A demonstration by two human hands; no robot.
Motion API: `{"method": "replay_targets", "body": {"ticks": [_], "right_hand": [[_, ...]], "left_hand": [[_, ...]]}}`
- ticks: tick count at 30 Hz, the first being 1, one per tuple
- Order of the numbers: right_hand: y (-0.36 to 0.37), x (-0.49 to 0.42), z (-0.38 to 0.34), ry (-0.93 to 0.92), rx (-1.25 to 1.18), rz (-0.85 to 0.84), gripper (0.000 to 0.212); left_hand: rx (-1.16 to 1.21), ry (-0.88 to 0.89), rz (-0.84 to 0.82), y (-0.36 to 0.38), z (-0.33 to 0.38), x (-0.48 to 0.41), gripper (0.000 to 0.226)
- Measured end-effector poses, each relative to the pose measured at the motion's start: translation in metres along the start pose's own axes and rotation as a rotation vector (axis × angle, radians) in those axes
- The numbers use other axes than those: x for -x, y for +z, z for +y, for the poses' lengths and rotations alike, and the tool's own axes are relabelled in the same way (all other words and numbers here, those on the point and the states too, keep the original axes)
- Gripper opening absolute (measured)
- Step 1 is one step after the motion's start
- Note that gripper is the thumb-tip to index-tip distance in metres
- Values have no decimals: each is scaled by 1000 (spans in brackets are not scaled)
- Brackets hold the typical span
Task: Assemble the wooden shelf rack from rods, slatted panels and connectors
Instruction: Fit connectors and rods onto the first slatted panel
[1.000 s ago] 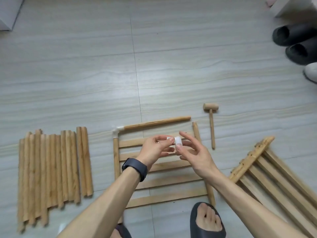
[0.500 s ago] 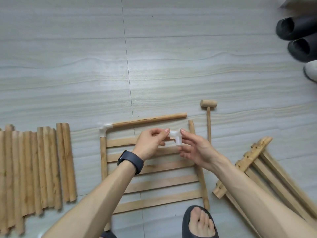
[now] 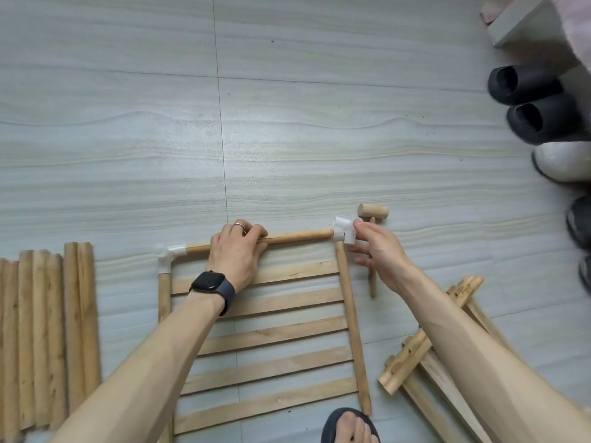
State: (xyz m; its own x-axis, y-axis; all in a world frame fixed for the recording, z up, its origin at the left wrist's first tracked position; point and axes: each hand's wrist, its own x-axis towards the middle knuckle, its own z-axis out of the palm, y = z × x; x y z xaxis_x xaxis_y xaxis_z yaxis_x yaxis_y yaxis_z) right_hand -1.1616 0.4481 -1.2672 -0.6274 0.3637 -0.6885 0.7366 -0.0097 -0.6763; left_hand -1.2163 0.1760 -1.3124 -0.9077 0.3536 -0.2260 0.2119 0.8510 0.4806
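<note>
Gripping top rod (image 3: 297, 235) left hand (image 3: 237, 254); right hand (image 3: 377, 251) pinching white connector (image 3: 344, 231).

On the floor (image 3: 319, 139), the left hand (image 3: 238, 257) grips the top rod (image 3: 297, 235) of the slatted panel (image 3: 271, 334). The right hand (image 3: 380, 251) pinches a white connector (image 3: 344, 231) at that rod's 3 o'clock end, over the tip of the side rod (image 3: 351, 330). A wooden mallet (image 3: 372, 212) lies just beside the connector, at its 2 o'clock. Loose rods (image 3: 48, 330) lie at 9 o'clock of the panel and a second panel (image 3: 415, 356) at 4 o'clock.
</note>
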Motion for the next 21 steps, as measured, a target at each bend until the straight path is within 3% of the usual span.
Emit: {"method": "replay_targets", "body": {"ticks": [12, 21], "right_hand": [[21, -5, -7, -53, -80, 22, 31], [38, 1, -14, -94, -121, -36, 45]], "left_hand": [[-36, -5, -2, -3, -2, 1, 25], [-20, -54, -8, -17, -13, 0, 26]]}}
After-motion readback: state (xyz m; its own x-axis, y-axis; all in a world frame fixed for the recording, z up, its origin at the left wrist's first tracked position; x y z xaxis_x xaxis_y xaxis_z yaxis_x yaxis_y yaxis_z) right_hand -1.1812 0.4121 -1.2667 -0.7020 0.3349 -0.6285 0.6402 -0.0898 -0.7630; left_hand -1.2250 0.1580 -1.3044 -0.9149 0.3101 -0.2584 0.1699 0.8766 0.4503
